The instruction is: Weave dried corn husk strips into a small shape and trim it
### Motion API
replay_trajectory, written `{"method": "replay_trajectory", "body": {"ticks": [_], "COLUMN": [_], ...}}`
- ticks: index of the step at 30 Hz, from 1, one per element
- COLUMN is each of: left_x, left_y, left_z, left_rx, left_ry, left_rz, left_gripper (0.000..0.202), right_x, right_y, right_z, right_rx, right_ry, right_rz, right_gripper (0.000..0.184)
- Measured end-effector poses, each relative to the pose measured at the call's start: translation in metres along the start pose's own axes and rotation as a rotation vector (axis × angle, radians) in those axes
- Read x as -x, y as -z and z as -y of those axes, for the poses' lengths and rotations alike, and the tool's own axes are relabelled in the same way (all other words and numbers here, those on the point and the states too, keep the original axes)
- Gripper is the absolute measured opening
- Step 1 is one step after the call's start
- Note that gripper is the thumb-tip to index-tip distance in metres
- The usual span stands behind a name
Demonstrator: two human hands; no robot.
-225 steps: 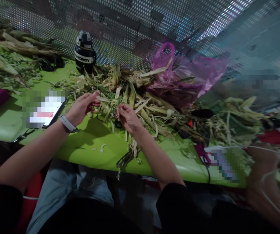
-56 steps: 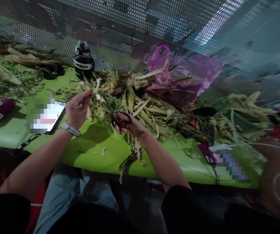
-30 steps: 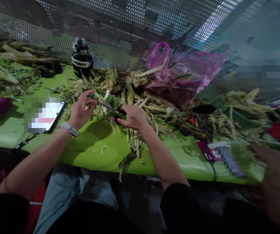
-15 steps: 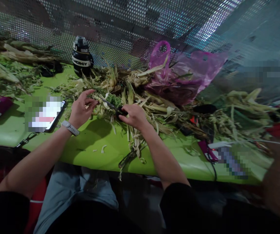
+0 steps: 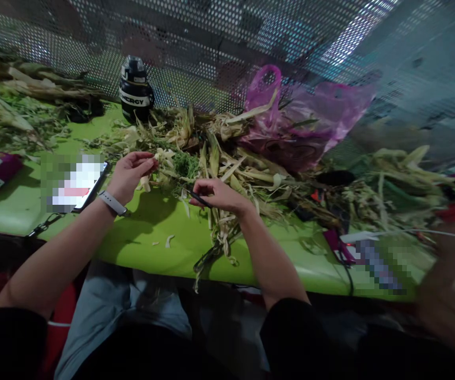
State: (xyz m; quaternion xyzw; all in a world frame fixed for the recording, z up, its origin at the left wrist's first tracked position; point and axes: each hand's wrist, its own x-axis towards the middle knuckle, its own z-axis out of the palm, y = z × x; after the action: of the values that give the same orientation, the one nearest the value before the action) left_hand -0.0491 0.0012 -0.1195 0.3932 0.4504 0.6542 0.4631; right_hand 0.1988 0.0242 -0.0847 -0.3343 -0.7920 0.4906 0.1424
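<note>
Nearest me, on my side of the husk pile (image 5: pixel 235 163), a bunch of trailing strands (image 5: pixel 214 252) spills from the pile over the front edge of the green table (image 5: pixel 140 248). Two pale scraps (image 5: pixel 167 241) lie loose on the bare surface just short of the pile. To the pile's right, low in my view, another person's hand (image 5: pixel 451 295) shows as a blur, too smeared for me to read. Left of the pile a phone (image 5: pixel 81 182) lies flat, close beside my wrist. Behind the pile's left end stands a black jug (image 5: pixel 135 95), upright. A pink bag (image 5: pixel 302 126) slumps against the pile's far right side, with husks poking out of it. A perforated screen (image 5: pixel 211 42) walls off everything beyond the pile.

My left hand (image 5: pixel 130 173) is at the pile's front left edge. Its thumb and fingertips are pinched tight on a pale husk piece (image 5: pixel 159 155), which sticks out toward the middle of the pile and is lifted slightly off the table.

My right hand (image 5: pixel 221 194) rests on the pile's front edge, a little apart from the left. It is curled down around the scissors (image 5: pixel 199 198). Only a thin black part shows beneath the fingers, pointing toward the husk piece but not touching it. I cannot tell whether the blades are parted.
</note>
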Motion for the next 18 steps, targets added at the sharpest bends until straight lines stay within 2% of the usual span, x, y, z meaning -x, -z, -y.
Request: {"method": "replay_trajectory", "body": {"ticks": [9, 18], "left_x": [0.008, 0.007], "left_y": [-0.009, -0.007], "left_z": [-0.003, -0.002], "left_rx": [-0.037, 0.062], "left_ry": [-0.075, 0.055], "left_rz": [-0.008, 0.013], "left_gripper": [0.024, 0.021], "right_x": [-0.008, -0.011], "right_y": [-0.008, -0.012], "right_z": [-0.008, -0.013], "right_rx": [0.081, 0.013], "right_ry": [-0.021, -0.018], "right_rz": [-0.132, -0.16], "right_gripper": [0.04, 0.041]}}
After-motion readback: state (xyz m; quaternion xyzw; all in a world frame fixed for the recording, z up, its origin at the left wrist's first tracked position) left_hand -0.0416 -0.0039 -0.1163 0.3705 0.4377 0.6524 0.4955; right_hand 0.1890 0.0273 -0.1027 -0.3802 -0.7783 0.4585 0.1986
